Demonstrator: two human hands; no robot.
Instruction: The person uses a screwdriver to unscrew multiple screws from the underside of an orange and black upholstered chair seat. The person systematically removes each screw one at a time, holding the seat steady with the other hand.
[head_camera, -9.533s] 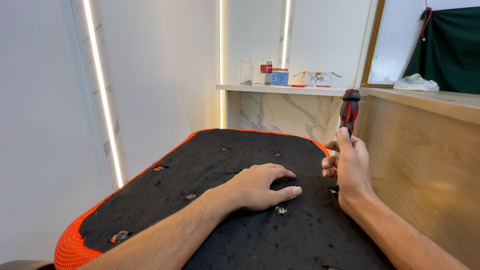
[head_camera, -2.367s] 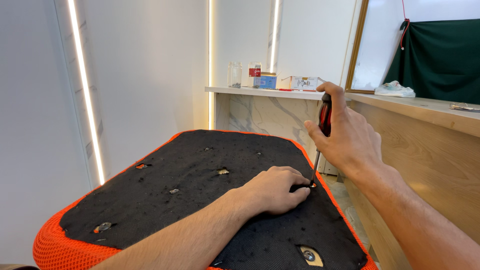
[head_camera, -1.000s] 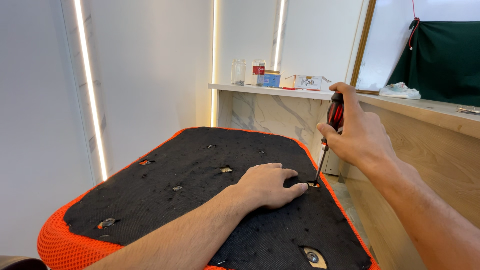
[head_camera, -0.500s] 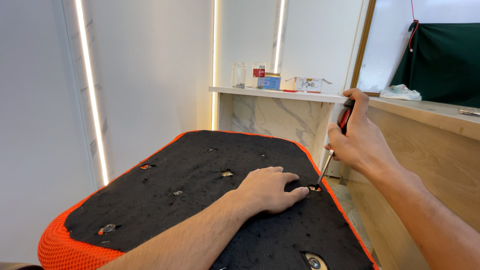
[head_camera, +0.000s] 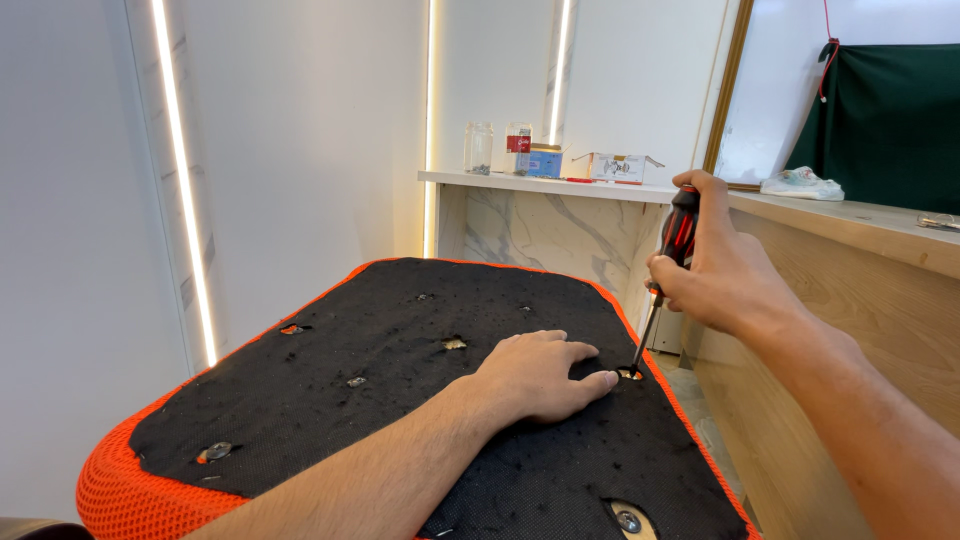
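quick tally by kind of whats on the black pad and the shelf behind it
hands on or over the black pad: 2, left hand, right hand
screwdriver: 1
glass jars: 2
small boxes: 2
total: 7

Left hand (head_camera: 535, 375): lying palm down, fingers spread slightly and pointing right, index fingertip reaching farthest; forearm bare, stretching in from the lower left, wrist straight. Open, gripping nothing.

Right hand (head_camera: 715, 270): raised above and to the right of the left, fist closing in a full grip, thumb uppermost, knuckles facing left; forearm bare, angling in from the lower right corner.
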